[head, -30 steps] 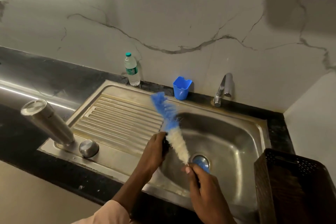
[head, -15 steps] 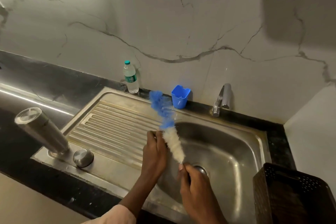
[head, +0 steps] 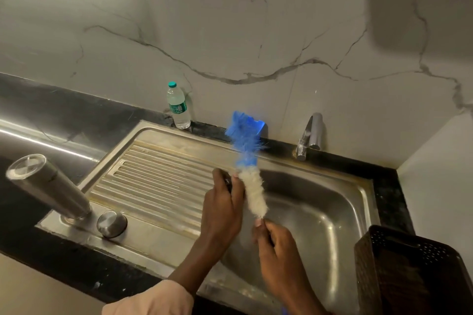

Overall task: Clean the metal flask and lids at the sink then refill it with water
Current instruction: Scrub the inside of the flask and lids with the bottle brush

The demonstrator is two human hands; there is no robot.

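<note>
Over the sink (head: 332, 225), the right hand (head: 279, 250) still grips the bottle brush (head: 252, 181) by its handle, now raised further. The left hand (head: 225, 207) clutches a small lid. The metal flask (head: 48, 186) stays upside down at the drainboard's front left corner, its cap (head: 111, 224) beside it.

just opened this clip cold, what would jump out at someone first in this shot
The blue-and-white bottle brush stands out, held up over the sink basin between both hands: the right hand grips its lower end, and the left hand is beside the white bristles, holding something small and dark. Next, the metal flask stands upside down on the drainboard's front left corner, a round metal lid beside it.
</note>
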